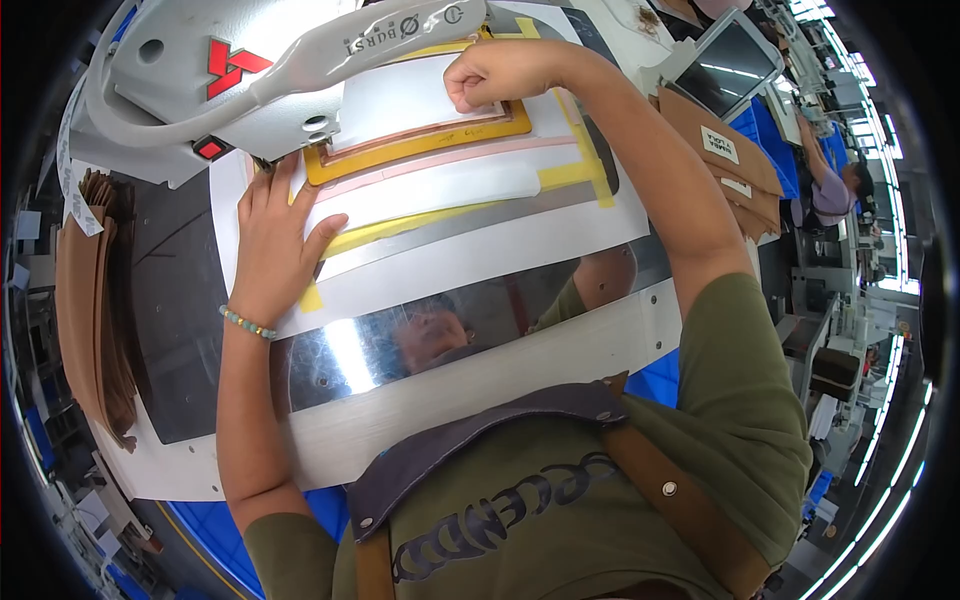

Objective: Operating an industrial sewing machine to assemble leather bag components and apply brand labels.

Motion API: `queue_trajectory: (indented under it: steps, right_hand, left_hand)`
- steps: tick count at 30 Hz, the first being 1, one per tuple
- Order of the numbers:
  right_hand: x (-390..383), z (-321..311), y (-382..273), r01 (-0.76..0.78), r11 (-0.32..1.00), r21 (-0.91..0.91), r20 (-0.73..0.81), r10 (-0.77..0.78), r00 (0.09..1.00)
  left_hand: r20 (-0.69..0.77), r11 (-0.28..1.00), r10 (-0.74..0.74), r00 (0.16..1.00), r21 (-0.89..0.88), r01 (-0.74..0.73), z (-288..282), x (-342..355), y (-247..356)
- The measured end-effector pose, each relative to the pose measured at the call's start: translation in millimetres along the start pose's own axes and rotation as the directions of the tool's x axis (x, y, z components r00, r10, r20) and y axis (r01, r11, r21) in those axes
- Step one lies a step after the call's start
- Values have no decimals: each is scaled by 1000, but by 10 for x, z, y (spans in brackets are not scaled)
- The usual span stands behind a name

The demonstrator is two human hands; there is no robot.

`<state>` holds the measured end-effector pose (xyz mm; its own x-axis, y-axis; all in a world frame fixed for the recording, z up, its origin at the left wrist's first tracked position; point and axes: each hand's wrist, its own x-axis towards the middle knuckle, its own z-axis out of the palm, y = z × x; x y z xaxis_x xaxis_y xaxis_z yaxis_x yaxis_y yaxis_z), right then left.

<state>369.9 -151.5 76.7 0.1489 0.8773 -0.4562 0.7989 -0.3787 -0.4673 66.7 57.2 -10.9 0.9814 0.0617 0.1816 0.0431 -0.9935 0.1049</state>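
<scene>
My left hand (272,235) lies flat with its fingers apart, on the white sheet at the left. Its fingertips reach under the edge of the machine head, beside the corner of a yellow frame (425,143). My right hand (490,76) is curled closed over the white panel (395,100) inside that frame. What its fingers hold, if anything, is hidden. Below the frame, a white strip (450,196) and yellow tape (570,174) lie on the large white sheet (480,245).
A white industrial sewing machine (180,75) with a grey tube stands over the work at the upper left. Stacks of brown pieces lie at the left (85,300) and right (715,150). A screen (725,65) stands at the far right. A shiny metal plate (480,320) runs along the front.
</scene>
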Motion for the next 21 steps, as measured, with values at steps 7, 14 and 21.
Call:
queue_trajectory:
  steps: [7, 14, 21]
  right_hand:
    - [-22, 133, 60, -6, 998, 66, -199, 20, 980]
    - [-97, 47, 142, -29, 999, -17, -106, 27, 994]
    - [-14, 80, 337, 47, 999, 28, -461, -28, 887]
  left_hand:
    - [-19, 1000, -4, 1000, 4, 4, -4, 2, 15]
    - [-7, 1000, -3, 1000, 10, 3, 14, 1, 11]
    - [-66, 1000, 7, 998, -12, -8, 41, -2, 2]
